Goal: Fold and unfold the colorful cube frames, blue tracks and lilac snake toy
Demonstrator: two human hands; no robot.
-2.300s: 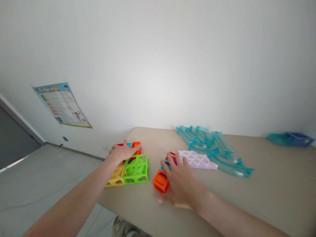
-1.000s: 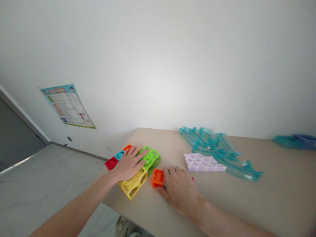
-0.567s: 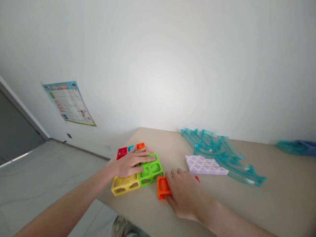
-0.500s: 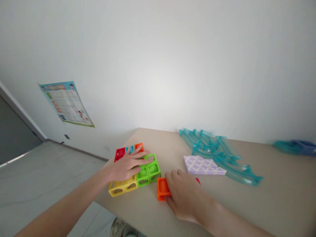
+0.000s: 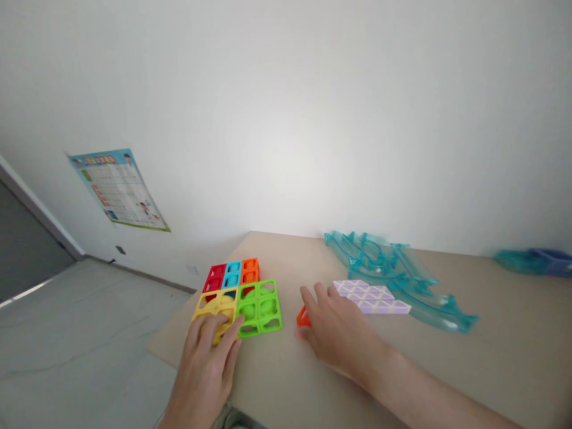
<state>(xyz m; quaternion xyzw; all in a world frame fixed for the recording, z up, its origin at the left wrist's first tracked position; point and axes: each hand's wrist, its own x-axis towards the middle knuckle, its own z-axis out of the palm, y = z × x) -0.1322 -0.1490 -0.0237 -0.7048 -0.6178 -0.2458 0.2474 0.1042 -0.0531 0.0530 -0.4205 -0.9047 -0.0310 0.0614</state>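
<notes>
In the head view, a flat group of hollow plastic blocks lies on the table: a red block (image 5: 216,276), a blue block (image 5: 232,274) and an orange block (image 5: 250,271) behind, a yellow block (image 5: 217,302) and a lime-green block (image 5: 259,308) in front. My left hand (image 5: 203,363) holds the near side of the yellow block with bent fingers; one fingertip reaches the green block's edge. To the right, my right hand (image 5: 337,328) is closed over a separate orange block (image 5: 303,317), most of which it hides.
Behind my right hand lies a lilac patterned piece (image 5: 370,298). Translucent teal track pieces (image 5: 393,274) spread behind it toward the wall. At the far right is a dark blue piece (image 5: 552,262). The table (image 5: 286,381) ends on the left above a tiled floor.
My left hand has drawn back toward me, from atop the blocks to the yellow one's near side. The block group shifted slightly left. The orange block under my right hand now shows less.
</notes>
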